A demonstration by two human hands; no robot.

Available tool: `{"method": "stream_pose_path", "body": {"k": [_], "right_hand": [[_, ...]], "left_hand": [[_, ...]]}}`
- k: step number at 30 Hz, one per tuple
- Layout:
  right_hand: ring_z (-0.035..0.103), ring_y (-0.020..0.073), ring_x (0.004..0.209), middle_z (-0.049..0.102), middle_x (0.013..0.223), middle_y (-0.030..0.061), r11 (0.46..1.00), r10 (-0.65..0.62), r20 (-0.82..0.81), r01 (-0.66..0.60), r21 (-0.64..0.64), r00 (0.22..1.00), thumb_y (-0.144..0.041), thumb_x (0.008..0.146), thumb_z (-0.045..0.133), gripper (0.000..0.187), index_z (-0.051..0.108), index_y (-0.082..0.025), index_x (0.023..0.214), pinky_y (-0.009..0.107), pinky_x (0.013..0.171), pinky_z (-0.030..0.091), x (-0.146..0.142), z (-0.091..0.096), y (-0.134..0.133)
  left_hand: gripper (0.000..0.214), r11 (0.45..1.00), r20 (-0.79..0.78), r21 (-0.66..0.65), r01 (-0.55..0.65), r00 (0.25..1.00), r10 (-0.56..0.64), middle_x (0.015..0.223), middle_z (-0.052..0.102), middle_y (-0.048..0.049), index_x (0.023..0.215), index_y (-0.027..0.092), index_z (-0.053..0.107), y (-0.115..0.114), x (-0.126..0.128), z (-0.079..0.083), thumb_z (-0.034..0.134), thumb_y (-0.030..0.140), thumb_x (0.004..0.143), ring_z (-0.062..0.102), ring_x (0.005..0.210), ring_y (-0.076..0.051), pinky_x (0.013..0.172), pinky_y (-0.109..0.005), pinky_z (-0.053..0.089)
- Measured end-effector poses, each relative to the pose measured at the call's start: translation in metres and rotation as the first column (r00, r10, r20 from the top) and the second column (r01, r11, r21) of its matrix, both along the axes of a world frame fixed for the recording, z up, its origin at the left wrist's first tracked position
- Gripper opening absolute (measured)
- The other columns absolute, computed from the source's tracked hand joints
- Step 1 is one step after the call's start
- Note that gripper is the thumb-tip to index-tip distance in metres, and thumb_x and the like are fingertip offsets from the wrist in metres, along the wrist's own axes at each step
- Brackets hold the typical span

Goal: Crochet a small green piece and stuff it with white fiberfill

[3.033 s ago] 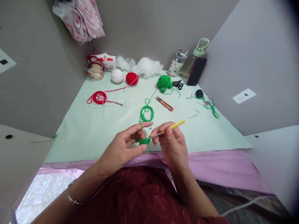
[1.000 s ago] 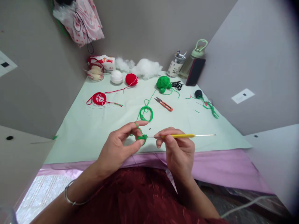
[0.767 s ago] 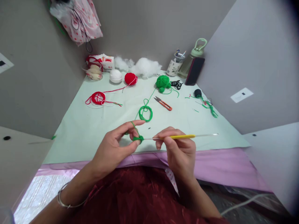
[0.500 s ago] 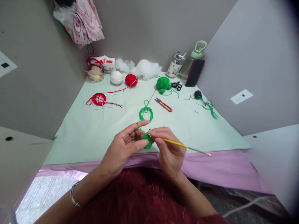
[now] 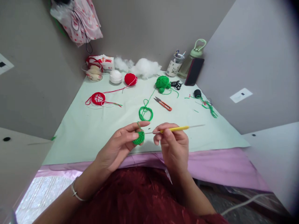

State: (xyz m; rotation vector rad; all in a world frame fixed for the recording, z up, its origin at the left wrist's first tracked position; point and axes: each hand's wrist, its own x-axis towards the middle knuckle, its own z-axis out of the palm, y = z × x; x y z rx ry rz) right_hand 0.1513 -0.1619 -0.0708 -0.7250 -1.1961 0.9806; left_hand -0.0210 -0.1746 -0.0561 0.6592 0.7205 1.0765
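Observation:
My left hand (image 5: 121, 138) pinches a small round green crochet piece (image 5: 139, 137) between thumb and fingers, its index finger stretched out with green yarn running over it. In my right hand (image 5: 174, 141) is a crochet hook (image 5: 178, 128) with a yellow handle, held like a pencil. The hook's metal tip points left and reaches the right edge of the crochet piece. Just beyond my hands, a loose coil of green yarn (image 5: 146, 114) lies on the table. From it a strand leads back to a green yarn ball (image 5: 162, 82).
Orange thread snips (image 5: 163, 104) lie right of the coil. Red yarn coil (image 5: 98, 98), white ball (image 5: 115, 77), red ball (image 5: 130, 79) and white stuffing (image 5: 147, 67) are farther back. A phone (image 5: 194, 72) leans against a bottle (image 5: 193, 56) beside a pen cup (image 5: 174, 66).
My right hand has drawn the hook rightward and levelled it. The crochet piece has shifted slightly left and turned in my left hand, showing more of its face.

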Motion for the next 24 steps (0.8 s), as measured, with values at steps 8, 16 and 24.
{"method": "stream_pose_path", "body": {"k": [8,16,24], "right_hand": [[0.073,0.0169,0.076,0.082,0.091,0.0047,0.997,0.079,0.033,-0.079,-0.003,0.996,-0.037,0.099,0.072,0.016,0.081,-0.024,0.096,0.029,0.064,0.058,-0.008,-0.012,0.002],[0.074,0.0185,0.079,0.082,0.091,0.0059,0.991,-0.04,0.168,0.019,0.129,0.985,-0.029,0.101,0.069,0.014,0.081,-0.023,0.097,0.032,0.066,0.06,-0.007,-0.006,-0.003],[0.073,0.0194,0.085,0.078,0.094,0.0038,0.862,-0.401,0.245,0.273,0.427,0.883,-0.008,0.098,0.066,0.026,0.08,-0.028,0.106,0.033,0.067,0.06,0.008,0.007,0.01]], "left_hand": [[0.045,0.981,-0.333,0.193,-0.002,0.94,0.068,0.117,0.077,-0.0036,0.13,0.028,0.076,-0.006,0.003,-0.002,0.086,0.025,0.086,0.069,0.11,-0.022,0.098,-0.033,0.051],[0.029,0.987,-0.225,0.16,-0.022,0.973,0.058,0.092,0.07,0.0003,0.103,0.021,0.068,-0.005,0.009,0.004,0.088,0.027,0.083,0.063,0.088,-0.015,0.081,-0.027,0.048],[0.041,0.974,-0.033,-0.034,0.222,0.974,-0.223,0.074,0.063,0.005,0.095,0.022,0.059,-0.01,0.018,0.008,0.092,0.036,0.076,0.062,0.071,-0.015,0.074,-0.029,0.041]]}}
